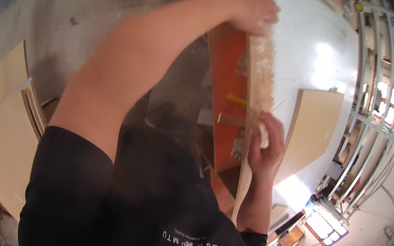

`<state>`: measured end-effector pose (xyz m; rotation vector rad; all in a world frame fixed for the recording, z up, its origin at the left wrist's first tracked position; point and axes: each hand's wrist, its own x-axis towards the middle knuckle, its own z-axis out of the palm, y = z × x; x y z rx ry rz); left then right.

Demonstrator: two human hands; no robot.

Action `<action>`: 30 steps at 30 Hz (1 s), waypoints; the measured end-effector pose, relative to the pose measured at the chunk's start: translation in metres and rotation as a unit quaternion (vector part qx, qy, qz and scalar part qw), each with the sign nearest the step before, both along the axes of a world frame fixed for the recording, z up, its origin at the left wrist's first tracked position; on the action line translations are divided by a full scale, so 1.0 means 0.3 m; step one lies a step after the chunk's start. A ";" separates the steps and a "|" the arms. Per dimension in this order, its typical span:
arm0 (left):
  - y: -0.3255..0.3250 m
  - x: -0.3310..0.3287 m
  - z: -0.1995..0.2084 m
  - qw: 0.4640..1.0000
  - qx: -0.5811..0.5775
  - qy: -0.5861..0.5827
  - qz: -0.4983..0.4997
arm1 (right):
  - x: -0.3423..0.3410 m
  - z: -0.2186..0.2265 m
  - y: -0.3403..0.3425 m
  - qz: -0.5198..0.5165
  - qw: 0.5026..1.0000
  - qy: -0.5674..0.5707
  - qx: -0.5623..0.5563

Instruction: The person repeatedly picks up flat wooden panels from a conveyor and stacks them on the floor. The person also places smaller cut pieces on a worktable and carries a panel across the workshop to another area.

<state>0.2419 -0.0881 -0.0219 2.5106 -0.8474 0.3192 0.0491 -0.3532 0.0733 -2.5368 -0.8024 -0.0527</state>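
A long wooden board (263, 67) stands edge-up down the middle of the head view, its right side rough and bristly with fine fibres. Over its far end my left hand (254, 12) bends, fingers curled down on the edge and slightly blurred. My right hand (269, 150) is closed at the nearer part of the same board. A crumpled off-white wad (263, 136), perhaps cloth or paper, shows between its thumb and fingers.
Left of the board is an orange surface (229, 67) with a yellow tool handle (236, 98) and a flat light strip (231, 120). A pale panel (309, 130) lies to the right, on a glossy white surface (310, 53). More sheets (3, 142) stand at far left; a metal rack (372, 96) is at far right.
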 end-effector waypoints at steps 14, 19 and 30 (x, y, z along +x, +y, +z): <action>-0.014 0.013 0.019 0.999 0.020 0.006 -0.027 | 0.477 -0.240 -0.001 -0.115 0.978 -0.078 -0.157; -0.030 0.016 -0.011 0.999 -0.002 0.047 -0.014 | 0.496 -0.287 -0.049 -0.076 0.974 -0.131 -0.166; -0.020 0.016 -0.053 1.000 -0.017 0.021 0.007 | 0.474 -0.267 0.009 -0.084 0.980 -0.110 -0.145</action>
